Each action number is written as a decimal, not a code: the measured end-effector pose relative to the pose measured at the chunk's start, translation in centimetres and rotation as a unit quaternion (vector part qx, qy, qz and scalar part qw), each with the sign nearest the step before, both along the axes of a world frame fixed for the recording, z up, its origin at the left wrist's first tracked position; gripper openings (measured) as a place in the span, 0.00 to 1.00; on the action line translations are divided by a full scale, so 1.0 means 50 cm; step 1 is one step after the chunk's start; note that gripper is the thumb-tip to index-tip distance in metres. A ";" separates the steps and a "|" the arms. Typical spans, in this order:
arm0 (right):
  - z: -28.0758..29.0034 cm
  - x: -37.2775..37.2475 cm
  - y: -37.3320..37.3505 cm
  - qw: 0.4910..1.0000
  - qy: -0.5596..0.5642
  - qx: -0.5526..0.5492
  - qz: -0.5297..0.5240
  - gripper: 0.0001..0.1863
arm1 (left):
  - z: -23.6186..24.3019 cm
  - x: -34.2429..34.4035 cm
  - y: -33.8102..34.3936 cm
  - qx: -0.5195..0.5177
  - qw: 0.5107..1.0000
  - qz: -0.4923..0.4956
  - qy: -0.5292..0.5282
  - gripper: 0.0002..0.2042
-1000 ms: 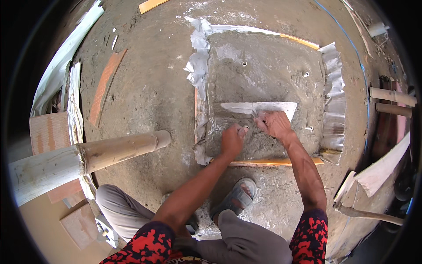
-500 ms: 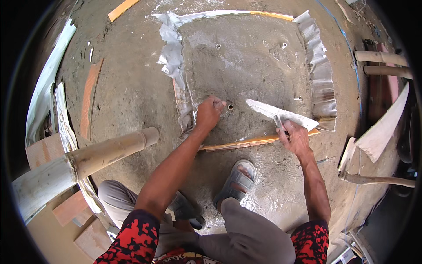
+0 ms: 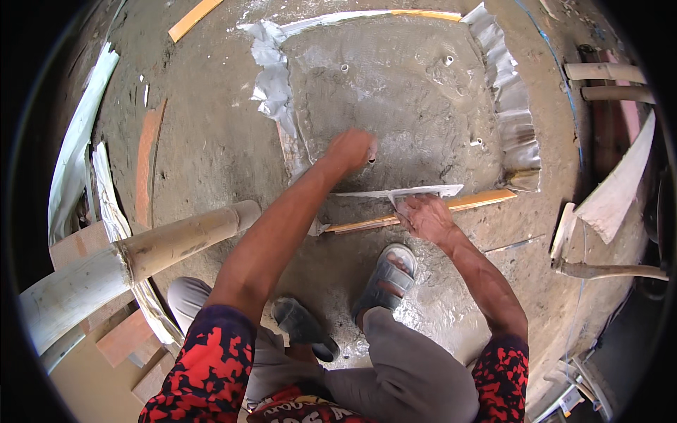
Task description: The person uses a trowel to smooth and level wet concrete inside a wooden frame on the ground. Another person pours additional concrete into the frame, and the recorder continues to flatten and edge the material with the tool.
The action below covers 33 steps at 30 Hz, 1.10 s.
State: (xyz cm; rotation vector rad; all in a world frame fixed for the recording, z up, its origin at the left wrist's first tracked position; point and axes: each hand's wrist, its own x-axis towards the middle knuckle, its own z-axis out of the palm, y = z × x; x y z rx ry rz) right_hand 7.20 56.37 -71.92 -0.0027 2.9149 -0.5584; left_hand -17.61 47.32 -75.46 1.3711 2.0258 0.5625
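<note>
A square of wet grey cement lies in front of me, with short pale pipe stubs standing out of it. My left hand is closed at the near stub, fingers curled against it; the hand covers most of this stub. Closed round the handle of a long, flat plastering trowel is my right hand. The trowel's narrow blade lies crosswise along the near edge of the cement, just inside an orange-edged wooden strip.
Crumpled metal sheet strips edge the cement at left and right. A thick bamboo pole reaches in from the left. A hoe-like tool with a wooden handle lies at right. My sandalled feet stand close to the near strip.
My right hand has swept the trowel leftward and nearer, and its blade has turned from slanting to nearly level. My left hand has moved right onto the near pipe stub.
</note>
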 end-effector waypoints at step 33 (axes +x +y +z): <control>0.203 0.186 0.202 0.916 -0.217 0.040 -0.335 0.19 | 0.031 0.011 -0.017 -0.009 0.994 0.074 -0.082 0.06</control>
